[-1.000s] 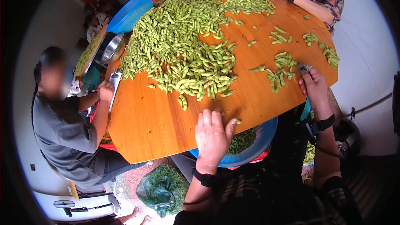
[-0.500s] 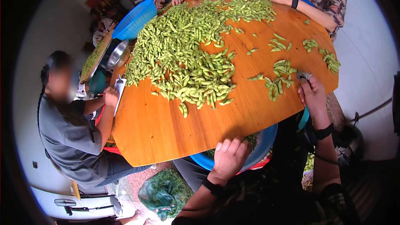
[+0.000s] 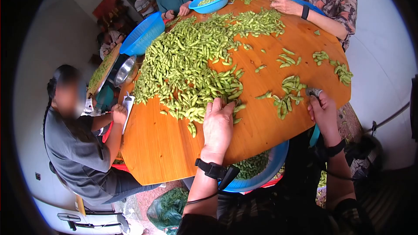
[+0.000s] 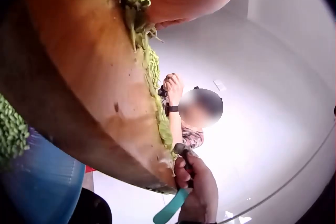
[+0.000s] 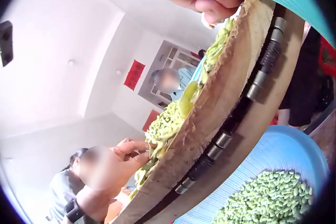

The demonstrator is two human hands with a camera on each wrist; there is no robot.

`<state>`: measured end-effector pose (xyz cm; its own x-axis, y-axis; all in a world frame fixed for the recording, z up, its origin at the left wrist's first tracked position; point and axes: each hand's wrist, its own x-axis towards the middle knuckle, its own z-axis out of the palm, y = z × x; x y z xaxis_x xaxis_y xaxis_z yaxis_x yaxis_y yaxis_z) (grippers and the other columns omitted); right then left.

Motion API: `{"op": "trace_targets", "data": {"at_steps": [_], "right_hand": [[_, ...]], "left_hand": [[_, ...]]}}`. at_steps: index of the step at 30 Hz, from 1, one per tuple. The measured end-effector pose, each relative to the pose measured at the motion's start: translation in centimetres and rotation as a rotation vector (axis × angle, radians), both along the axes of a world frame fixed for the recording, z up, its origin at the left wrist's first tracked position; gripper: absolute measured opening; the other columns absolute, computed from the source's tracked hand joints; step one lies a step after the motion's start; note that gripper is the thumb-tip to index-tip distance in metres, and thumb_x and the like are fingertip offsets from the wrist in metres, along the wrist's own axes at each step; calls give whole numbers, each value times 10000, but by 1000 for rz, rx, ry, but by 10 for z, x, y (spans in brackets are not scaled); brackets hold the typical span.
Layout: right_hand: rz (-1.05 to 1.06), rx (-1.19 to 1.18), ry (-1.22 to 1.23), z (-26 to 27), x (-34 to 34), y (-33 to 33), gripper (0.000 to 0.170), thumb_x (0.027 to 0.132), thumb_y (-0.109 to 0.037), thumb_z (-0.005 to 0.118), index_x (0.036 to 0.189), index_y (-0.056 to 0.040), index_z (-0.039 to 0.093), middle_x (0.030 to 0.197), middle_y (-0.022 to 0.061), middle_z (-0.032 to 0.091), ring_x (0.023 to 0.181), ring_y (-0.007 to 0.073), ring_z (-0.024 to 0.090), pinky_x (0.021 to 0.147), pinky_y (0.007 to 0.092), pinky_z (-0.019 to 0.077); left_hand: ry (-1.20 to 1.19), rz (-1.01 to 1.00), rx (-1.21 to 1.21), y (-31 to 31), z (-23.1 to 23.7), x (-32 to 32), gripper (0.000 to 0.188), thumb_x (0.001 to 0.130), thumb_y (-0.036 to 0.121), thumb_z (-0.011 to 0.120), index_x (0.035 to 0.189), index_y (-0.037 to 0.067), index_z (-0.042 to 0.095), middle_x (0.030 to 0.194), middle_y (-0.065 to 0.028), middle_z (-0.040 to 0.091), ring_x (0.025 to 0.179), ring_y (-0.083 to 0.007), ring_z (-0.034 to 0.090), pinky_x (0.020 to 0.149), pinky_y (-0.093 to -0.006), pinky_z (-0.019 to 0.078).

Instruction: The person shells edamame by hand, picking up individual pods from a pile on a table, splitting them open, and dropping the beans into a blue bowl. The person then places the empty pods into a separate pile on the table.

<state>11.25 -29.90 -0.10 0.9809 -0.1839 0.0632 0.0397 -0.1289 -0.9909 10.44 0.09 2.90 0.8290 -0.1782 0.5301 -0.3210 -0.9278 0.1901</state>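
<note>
Lying on table: flat green bean pods [image 3: 183,56], heaped on orange-brown wooden table [image 3: 152,156].
Left hand [image 3: 217,128]: fingertips at heap's near edge, can't tell if grasping.
Right hand [image 3: 323,109]: fingers curled round teal curved handle [image 4: 170,206], near small pod cluster [image 3: 285,104].
Below table edge: blue plastic basin [image 3: 274,165], green beans inside [image 5: 265,200].

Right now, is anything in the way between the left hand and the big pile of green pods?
No, nothing visible stands between the left hand and the pile of green pods. Its fingertips are right at the pile's near edge, over the wooden table.
</note>
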Motion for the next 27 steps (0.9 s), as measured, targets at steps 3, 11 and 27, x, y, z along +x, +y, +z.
{"op": "trace_targets", "data": {"at_steps": [3, 11, 27], "right_hand": [[10, 13, -1, 2, -1, 1, 169, 973, -89, 478, 1067, -20, 601, 651, -10, 541, 457, 40, 449, 428, 208, 355], [394, 8, 86, 36, -38, 48, 192, 937, -30, 472, 1081, -6, 597, 672, 12, 568, 499, 50, 510, 457, 222, 420], [774, 51, 236, 35, -52, 113, 136, 967, -86, 504, 901, 3, 583, 673, 0, 573, 510, 57, 504, 465, 226, 400]], "left_hand": [[-11, -2, -46, 2, 6, -4, 200, 805, 26, 662, 1003, 18, 630, 908, -113, 575, 859, -312, 567, 745, -412, 484], [361, 41, -861, -9, -4, -52, 127, 917, 54, 641, 996, -23, 576, 829, -87, 663, 637, -88, 630, 578, -228, 511], [259, -87, -829, -17, -27, -79, 229, 800, -58, 710, 1012, -8, 638, 828, -74, 612, 673, -116, 622, 604, -241, 500]]}}
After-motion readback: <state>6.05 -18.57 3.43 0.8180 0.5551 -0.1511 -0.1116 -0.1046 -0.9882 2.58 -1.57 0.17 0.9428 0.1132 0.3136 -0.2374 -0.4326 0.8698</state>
